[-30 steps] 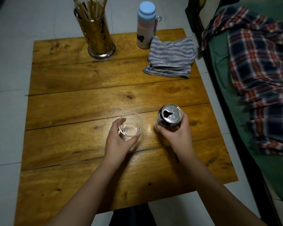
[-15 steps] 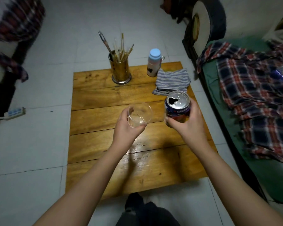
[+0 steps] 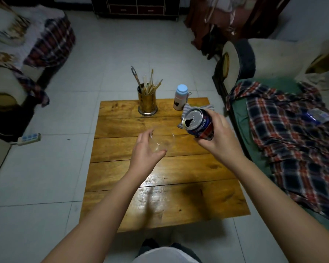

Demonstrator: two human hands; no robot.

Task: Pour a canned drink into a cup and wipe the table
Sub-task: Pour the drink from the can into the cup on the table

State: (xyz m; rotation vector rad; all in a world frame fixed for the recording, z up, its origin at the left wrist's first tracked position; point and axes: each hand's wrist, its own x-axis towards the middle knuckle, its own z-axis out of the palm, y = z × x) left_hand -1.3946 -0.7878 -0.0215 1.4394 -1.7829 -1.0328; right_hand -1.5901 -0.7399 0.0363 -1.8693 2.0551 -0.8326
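My left hand [image 3: 146, 151] grips a clear plastic cup [image 3: 162, 142], raised above the wooden table [image 3: 160, 179] and tipped away from me. My right hand [image 3: 219, 141] holds an opened blue and red drink can [image 3: 198, 124] in the air just right of the cup. The can leans left, its open top turned toward the cup, with a small gap between them. A striped grey cloth [image 3: 207, 107] lies folded at the table's far right, mostly hidden behind the can.
A brass holder of chopsticks [image 3: 147, 103] and a pale bottle with a blue cap [image 3: 180, 99] stand at the table's far edge. A sofa with a plaid blanket [image 3: 296, 141] runs along the right. A power strip [image 3: 29, 138] lies on the tiled floor at left.
Both hands have lifted the cup and the can off the table. The can now tilts left toward the cup. My head has risen, so more of the room shows.
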